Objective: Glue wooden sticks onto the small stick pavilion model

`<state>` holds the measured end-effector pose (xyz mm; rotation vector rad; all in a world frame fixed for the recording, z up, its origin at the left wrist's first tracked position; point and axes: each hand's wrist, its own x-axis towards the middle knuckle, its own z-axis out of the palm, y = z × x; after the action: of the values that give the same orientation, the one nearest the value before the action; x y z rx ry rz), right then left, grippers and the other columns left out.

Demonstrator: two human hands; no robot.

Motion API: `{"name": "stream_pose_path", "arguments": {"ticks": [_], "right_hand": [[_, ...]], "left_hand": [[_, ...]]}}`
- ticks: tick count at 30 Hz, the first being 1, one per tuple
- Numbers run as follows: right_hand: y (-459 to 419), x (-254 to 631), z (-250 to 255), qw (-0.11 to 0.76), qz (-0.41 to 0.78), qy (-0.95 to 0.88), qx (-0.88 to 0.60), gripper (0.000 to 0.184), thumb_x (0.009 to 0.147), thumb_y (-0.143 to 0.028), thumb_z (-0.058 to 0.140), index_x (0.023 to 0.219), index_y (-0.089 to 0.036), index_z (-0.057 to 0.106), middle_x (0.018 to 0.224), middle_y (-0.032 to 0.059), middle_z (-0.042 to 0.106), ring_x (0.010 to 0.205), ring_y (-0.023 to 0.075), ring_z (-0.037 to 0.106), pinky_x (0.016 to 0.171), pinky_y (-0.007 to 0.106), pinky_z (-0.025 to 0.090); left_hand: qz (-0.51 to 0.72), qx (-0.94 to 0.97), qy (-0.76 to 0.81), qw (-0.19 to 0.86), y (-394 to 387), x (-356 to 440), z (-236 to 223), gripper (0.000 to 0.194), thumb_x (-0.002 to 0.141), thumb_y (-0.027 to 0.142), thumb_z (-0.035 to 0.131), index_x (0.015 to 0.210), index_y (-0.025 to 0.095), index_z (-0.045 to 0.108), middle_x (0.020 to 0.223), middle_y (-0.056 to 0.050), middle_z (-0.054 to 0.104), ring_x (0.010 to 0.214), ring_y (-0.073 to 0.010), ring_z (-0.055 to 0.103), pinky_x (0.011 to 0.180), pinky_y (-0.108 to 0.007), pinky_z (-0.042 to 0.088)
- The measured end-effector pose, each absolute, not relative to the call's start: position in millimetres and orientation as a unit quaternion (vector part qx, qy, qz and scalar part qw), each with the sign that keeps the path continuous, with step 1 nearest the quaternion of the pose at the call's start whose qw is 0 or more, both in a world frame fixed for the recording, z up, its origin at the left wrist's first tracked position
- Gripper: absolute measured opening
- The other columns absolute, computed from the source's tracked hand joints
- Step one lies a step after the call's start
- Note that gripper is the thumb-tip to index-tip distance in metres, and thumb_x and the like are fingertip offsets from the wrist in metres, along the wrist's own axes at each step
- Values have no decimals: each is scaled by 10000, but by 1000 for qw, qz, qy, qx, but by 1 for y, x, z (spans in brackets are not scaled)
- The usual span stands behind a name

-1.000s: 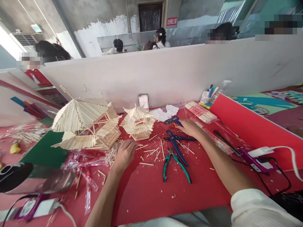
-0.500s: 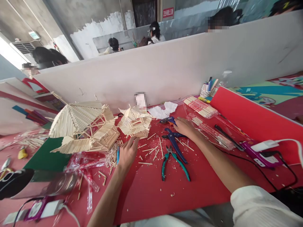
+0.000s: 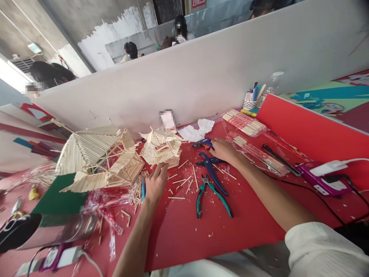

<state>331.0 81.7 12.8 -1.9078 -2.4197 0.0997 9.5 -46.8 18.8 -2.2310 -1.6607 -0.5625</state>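
My left hand [image 3: 156,181] is at the near edge of a small pavilion model [image 3: 163,148] built of thin wooden sticks. Its fingers are bent and pressed together against the model's base; the thumb is hidden. A blue-handled item [image 3: 143,189] lies beside the wrist. Farther right, my right hand [image 3: 223,151] is closed round the back of a blue glue gun [image 3: 204,143] with an orange trigger, which rests low over the table. Below that hand lie dark blue cutters [image 3: 212,173] and green-handled pliers [image 3: 211,194], jaws away from me. Cut sticks [image 3: 184,182] are scattered between the hands.
A larger stick model [image 3: 99,157] stands at left by a green board [image 3: 57,196] and plastic wrappers. Crumpled tissue [image 3: 196,131], bagged sticks [image 3: 245,122] and a purple power strip [image 3: 324,179] with cables are at right. A white partition [image 3: 201,84] rises behind.
The view has shifted slightly, so the background sits differently in the picture. Both hands keep nearly the same places beside the small model and the glue gun.
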Motion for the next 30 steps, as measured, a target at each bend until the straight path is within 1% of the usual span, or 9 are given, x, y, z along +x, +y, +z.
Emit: {"name": "stream_pose_path", "arguments": {"ticks": [4, 8, 12, 15, 20, 26, 30], "right_hand": [[82, 331, 12, 32, 31, -787, -615, 319, 978, -285, 474, 1168, -85, 637, 1173, 211, 660, 1100, 317, 637, 929, 369, 472], [82, 332, 13, 26, 33, -790, -612, 332, 986, -290, 466, 1185, -81, 630, 1195, 216, 655, 1101, 314, 636, 936, 363, 467], [82, 332, 14, 23, 38, -790, -611, 334, 986, -292, 465, 1185, -81, 630, 1192, 224, 651, 1116, 325, 631, 940, 373, 460], [82, 331, 14, 23, 42, -788, -614, 330, 989, -293, 465, 1186, -85, 628, 1199, 229, 644, 1119, 333, 632, 935, 381, 458], [81, 331, 14, 21, 36, -789, -613, 327, 986, -295, 462, 1179, -91, 630, 1185, 217, 652, 1093, 322, 639, 894, 361, 470], [81, 331, 14, 23, 29, -790, -612, 326, 981, -281, 461, 1175, -84, 635, 1178, 210, 659, 1097, 321, 642, 902, 362, 471], [78, 330, 18, 27, 29, -789, -613, 317, 976, -265, 465, 1175, -87, 638, 1190, 212, 662, 1090, 317, 650, 900, 360, 473]], "left_hand": [[-192, -775, -582, 153, -46, 10, 17, 375, 962, 85, 430, 1209, 237, 668, 1168, -67, 735, 729, -175, 669, 542, -294, 394], [-196, -772, -589, 135, -43, 11, 17, 367, 949, 81, 445, 1190, 233, 677, 1146, -75, 739, 711, -181, 661, 526, -296, 374], [-193, -766, -594, 149, -43, 12, 17, 372, 935, 80, 453, 1187, 229, 683, 1116, -84, 741, 673, -177, 647, 522, -294, 374], [-191, -763, -600, 148, -43, 11, 16, 376, 931, 83, 455, 1189, 229, 686, 1104, -88, 740, 660, -181, 639, 526, -295, 385], [-200, -764, -596, 144, -40, 10, 12, 361, 927, 101, 474, 1186, 238, 684, 1133, -91, 732, 665, -179, 639, 550, -288, 409], [-219, -755, -602, 139, -43, 8, 8, 340, 962, 151, 480, 1239, 237, 659, 1137, -94, 734, 734, -191, 678, 575, -284, 434], [-257, -744, -602, 133, -53, -1, 12, 301, 989, 204, 477, 1222, 233, 666, 1140, -85, 741, 857, -189, 705, 640, -260, 484]]}}
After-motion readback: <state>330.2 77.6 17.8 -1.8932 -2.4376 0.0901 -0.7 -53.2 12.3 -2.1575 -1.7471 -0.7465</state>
